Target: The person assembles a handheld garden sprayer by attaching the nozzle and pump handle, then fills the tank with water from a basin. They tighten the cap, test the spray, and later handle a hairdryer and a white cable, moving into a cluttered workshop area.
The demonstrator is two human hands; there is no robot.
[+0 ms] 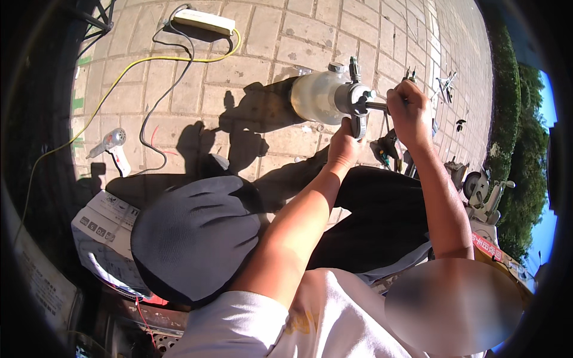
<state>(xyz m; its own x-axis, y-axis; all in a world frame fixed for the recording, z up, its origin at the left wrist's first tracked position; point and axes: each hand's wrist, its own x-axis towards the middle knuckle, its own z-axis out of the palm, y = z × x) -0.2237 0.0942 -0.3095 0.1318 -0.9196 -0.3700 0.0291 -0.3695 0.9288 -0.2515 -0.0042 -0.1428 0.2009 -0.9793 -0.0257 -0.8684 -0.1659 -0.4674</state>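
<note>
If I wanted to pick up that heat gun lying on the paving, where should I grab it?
I'd take the heat gun by its white handle, coming from the person's side: the slim handle juts back toward the person, so it looks easiest to wrap fingers around. I'd avoid the left side, where the nozzle points, as it may be hot.

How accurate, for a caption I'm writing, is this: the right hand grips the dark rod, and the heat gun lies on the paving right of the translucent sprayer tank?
One slip: the head view shows the heat gun on the paving left of the translucent sprayer tank, not right. The right hand does grip the dark rod.
</note>
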